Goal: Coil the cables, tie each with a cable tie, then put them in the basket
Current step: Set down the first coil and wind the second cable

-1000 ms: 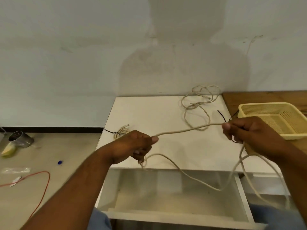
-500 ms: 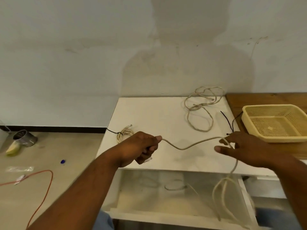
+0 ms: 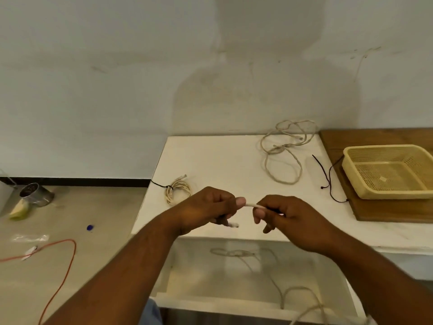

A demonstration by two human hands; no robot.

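Cable (image 3: 251,204) like this is light and limp, a pale cord that bends wherever I let it. It has just enough spring, I judge, to push a loop open if I slacken my hold. It should not slip much, and it is not fragile except perhaps at the plug ends. The best place to hold it is near the end, gathering each new turn into the same fist.

My left hand (image 3: 206,207) is curled round it with the thumb pressed along the cord, and a plug end pokes out below the fingers. My right hand (image 3: 293,219) pinches it between thumb and forefinger. Only a short, bare stretch shows between the two hands, above the front edge of the table (image 3: 222,160). The rest of the cord hangs down into the open drawer (image 3: 234,282) below.

A second ago my hands were well apart with a long span between them. Half a second ago my right hand lay open with the cord draped over it. Now the hands are nearly touching.

A tied coil (image 3: 178,188) lies by the table's left edge and a loose cable (image 3: 283,158) at the back. Black cable ties (image 3: 328,174) sit beside the basket (image 3: 351,160), which holds no cable.
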